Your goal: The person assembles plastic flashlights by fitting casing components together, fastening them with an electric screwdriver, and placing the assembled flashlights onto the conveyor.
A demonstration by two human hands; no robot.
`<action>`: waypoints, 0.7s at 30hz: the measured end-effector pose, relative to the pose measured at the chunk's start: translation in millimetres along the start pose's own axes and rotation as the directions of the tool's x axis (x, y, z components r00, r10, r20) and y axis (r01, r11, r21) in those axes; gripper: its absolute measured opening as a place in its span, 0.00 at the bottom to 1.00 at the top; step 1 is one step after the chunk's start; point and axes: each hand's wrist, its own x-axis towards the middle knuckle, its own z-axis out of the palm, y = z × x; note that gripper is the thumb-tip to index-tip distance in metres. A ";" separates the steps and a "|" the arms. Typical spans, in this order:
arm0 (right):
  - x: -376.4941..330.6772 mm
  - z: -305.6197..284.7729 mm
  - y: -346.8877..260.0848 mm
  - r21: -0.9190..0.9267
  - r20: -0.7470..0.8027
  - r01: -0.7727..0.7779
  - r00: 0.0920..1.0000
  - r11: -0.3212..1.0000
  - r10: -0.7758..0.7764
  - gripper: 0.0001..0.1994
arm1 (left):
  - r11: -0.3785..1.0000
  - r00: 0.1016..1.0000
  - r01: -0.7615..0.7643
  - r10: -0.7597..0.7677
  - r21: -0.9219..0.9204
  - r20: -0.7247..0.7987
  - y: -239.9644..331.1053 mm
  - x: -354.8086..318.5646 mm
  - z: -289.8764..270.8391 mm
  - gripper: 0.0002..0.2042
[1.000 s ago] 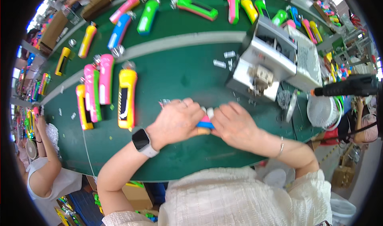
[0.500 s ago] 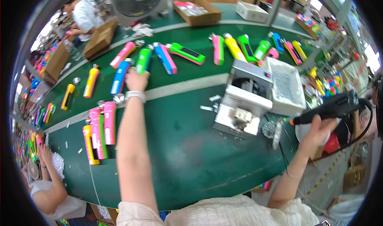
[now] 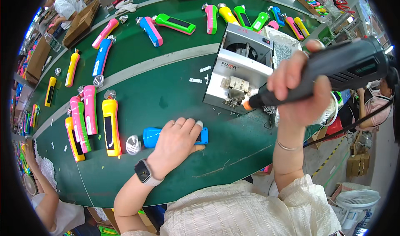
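My left hand (image 3: 177, 142) is wrapped over a blue flashlight body (image 3: 152, 137), pressing it to the green table. Its narrower end with holes sticks out past my fingers; the middle is hidden. A shiny reflector cup (image 3: 133, 144) sits just left of its wide end. In my right hand (image 3: 302, 86) is a black electric screwdriver (image 3: 333, 69), raised, its orange tip (image 3: 247, 105) in front of a silver screw-feeding machine (image 3: 239, 71). Left of my left hand lie a yellow-and-pink flashlight (image 3: 111, 129) and a small group of pink, green and yellow ones (image 3: 90, 111).
Several coloured flashlights (image 3: 175, 23) lie across the strip beyond a pale divider (image 3: 166, 62). White clips (image 3: 196, 80) are scattered left of the machine. A white tray of small parts (image 3: 287, 40) stands behind it. A co-worker's arm (image 3: 41, 173) shows at left; a cable (image 3: 354, 129) hangs at right.
My left hand has come back from the far strip to the near table, now over a blue body. The green-and-blue flashlight has left the far strip. The screwdriver has moved left toward the machine.
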 end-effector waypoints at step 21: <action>-48.7 36.7 53.1 -0.111 0.036 -0.211 0.976 0.971 0.216 0.32 | 0.981 0.996 0.092 -0.089 -0.169 0.027 -11.9 -5.7 -5.6 0.21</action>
